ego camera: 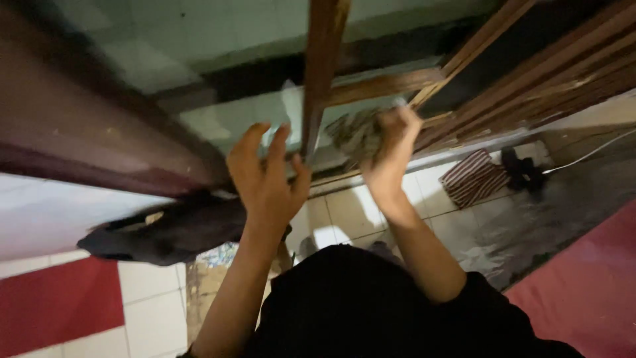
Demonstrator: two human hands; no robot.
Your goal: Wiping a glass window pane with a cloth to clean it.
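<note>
right hand (392, 142) grip closed on crumpled cloth (356, 134), pressed to glass pane (262, 113) at 12 o'clock | left hand (265, 176) grip wide, empty, beside wooden bar (321, 73) | wiping seemingly midway

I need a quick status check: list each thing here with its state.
left hand: open, fingers spread, near the wooden bar
right hand: closed on a crumpled cloth
crumpled cloth: bunched against the glass pane
striped mat: flat on the floor
dark cloth: draped, limp

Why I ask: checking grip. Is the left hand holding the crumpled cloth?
No; the left hand is open with fingers spread, while the right hand clutches the crumpled cloth.
</note>
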